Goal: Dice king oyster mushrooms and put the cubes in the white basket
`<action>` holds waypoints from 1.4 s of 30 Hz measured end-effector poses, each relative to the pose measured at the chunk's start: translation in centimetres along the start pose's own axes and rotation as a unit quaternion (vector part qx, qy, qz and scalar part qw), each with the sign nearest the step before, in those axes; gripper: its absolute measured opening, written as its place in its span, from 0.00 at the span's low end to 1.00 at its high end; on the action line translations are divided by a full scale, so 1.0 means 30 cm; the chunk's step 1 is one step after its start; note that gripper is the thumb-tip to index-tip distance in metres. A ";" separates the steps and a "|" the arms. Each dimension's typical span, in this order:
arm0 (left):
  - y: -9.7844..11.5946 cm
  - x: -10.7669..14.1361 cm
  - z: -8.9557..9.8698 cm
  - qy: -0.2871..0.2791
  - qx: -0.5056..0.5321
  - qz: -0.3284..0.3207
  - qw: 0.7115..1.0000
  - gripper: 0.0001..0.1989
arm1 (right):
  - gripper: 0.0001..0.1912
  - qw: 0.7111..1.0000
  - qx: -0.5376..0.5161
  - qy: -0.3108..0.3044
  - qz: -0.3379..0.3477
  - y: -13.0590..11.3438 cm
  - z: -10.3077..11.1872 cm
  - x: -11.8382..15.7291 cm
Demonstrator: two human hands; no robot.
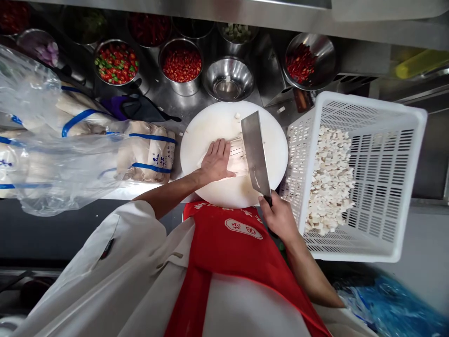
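On the round white cutting board (277, 145) lies a pale king oyster mushroom (237, 157), sliced into long strips that sit side by side. My left hand (215, 161) rests flat on it, fingers stretched out and thumb apart, hiding its left part. My right hand (278, 214) grips the dark handle of a cleaver (255, 152). The broad blade stands at the right end of the strips; whether it touches them I cannot tell. A small white cube (237, 115) lies near the board's far edge.
Right of the board, a white plastic basket (410, 187) holds many diced white pieces (329, 182). Bagged whole mushrooms (147, 152) with blue tape lie at left. Behind stand metal bowls, including chopped red chilli (182, 65) and a nearly bare bowl (242, 77). A steel shelf edge (224, 14) crosses above.
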State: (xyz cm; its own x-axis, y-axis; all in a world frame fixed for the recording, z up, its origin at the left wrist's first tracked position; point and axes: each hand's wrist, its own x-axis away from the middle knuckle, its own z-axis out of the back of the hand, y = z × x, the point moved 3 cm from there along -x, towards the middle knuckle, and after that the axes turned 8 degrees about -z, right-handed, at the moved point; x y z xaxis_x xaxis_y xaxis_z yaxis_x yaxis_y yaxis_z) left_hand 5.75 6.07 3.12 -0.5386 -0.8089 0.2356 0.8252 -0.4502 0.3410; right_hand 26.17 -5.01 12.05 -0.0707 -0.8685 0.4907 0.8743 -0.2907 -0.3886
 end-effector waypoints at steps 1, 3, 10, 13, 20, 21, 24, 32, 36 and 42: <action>0.000 0.001 -0.001 0.002 0.001 0.003 1.000 0.61 | 0.19 1.000 0.008 -0.005 0.000 0.003 0.003 0.006; 0.003 0.002 -0.002 0.008 0.002 0.001 1.000 0.59 | 0.18 0.999 0.027 -0.026 -0.008 0.009 0.011 0.004; 0.013 0.009 0.004 0.021 0.003 -0.016 1.000 0.52 | 0.16 0.995 0.071 -0.070 -0.022 -0.031 -0.038 -0.140; 0.010 0.010 0.010 0.022 0.008 -0.019 1.000 0.53 | 0.17 0.998 0.062 -0.026 -0.018 -0.047 -0.093 -0.201; -0.005 0.039 0.009 0.035 0.010 0.005 0.999 0.59 | 0.19 1.000 -0.005 0.015 -0.025 -0.019 -0.056 -0.101; -0.005 0.044 0.006 0.034 0.009 0.007 0.999 0.58 | 0.19 1.000 -0.002 0.009 -0.023 -0.014 -0.041 -0.071; -0.002 0.055 0.002 0.036 0.000 0.005 0.999 0.53 | 0.19 0.999 0.018 -0.027 -0.005 -0.008 -0.011 -0.004; 0.004 0.053 0.007 0.034 0.001 -0.018 0.999 0.47 | 0.18 0.996 0.080 -0.041 -0.004 -0.072 -0.094 -0.158; -0.006 0.059 0.011 0.037 0.009 -0.017 0.999 0.52 | 0.17 1.000 0.006 -0.016 -0.005 -0.072 -0.116 -0.205; -0.025 0.102 0.002 0.040 0.005 -0.007 0.999 0.60 | 0.16 0.999 -0.024 -0.016 -0.023 -0.053 -0.032 -0.054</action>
State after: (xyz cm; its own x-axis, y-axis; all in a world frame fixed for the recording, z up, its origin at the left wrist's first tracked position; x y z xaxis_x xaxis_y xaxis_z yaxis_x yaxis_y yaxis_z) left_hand 3.48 3.95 3.64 -0.5343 -0.8306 0.1570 0.8157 -0.4580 0.3533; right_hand 24.44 -3.52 11.12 -0.0944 -0.8404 0.5337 0.8468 -0.3496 -0.4008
